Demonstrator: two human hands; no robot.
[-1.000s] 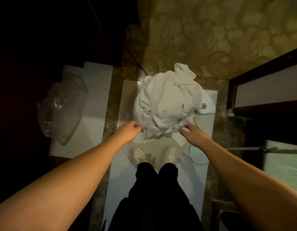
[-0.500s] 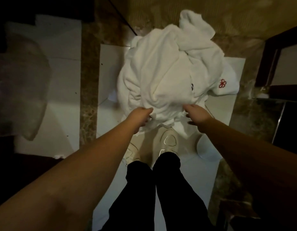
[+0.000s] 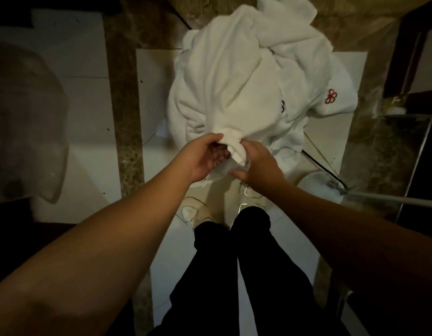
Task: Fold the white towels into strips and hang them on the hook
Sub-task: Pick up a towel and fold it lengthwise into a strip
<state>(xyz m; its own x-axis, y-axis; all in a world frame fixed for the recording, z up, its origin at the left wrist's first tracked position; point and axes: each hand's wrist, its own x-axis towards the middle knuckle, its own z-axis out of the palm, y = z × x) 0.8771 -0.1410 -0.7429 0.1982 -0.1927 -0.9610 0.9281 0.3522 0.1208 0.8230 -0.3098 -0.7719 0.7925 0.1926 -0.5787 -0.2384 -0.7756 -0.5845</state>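
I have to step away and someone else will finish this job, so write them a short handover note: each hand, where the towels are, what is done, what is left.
Left hand: grips the bunched near end of a white towel, fingers curled round it.
Right hand: holds the same bunched end from the other side.
Towels: the pile of white towels lies heaped on the floor in front of the feet; one at the right edge shows a red flower mark.
Done: one towel's end gathered up, nothing more.
Left: pull it free, fold it into a strip, hang it, then repeat for the others. No hook is in view.
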